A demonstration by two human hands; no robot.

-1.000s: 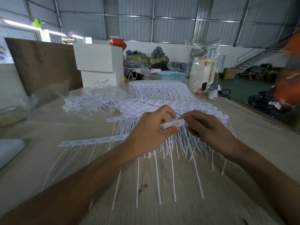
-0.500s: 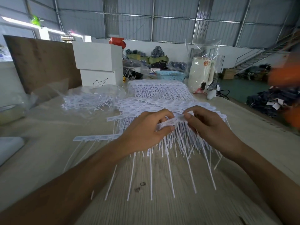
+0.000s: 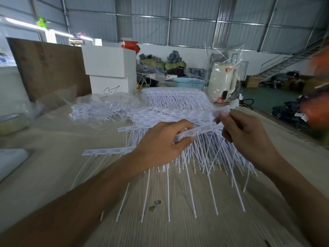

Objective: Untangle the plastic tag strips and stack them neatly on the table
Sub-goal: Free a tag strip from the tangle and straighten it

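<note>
A white plastic tag strip (image 3: 199,131) with long thin tails hangs between my two hands above the table. My left hand (image 3: 160,145) grips its left part, thumb under and fingers curled over. My right hand (image 3: 243,136) pinches the strip's right end, lifted and blurred, near the top of the hand. Under them lies a layered stack of tag strips (image 3: 170,116), tails pointing toward me. A second neat stack (image 3: 178,98) lies behind it. A loose tangled heap of strips (image 3: 96,111) sits at the left in clear plastic.
The wooden table (image 3: 53,175) holds white boxes (image 3: 110,68), a brown board (image 3: 48,66), a blue basket (image 3: 188,83) and a white kettle in plastic wrap (image 3: 222,79) at the back. A blurred orange shape (image 3: 318,97) is at the right edge.
My right hand has risen and moved right, pulling the strip's right end up and away. My left hand has stayed on the strip's left part. The camera view has shifted slightly.
</note>
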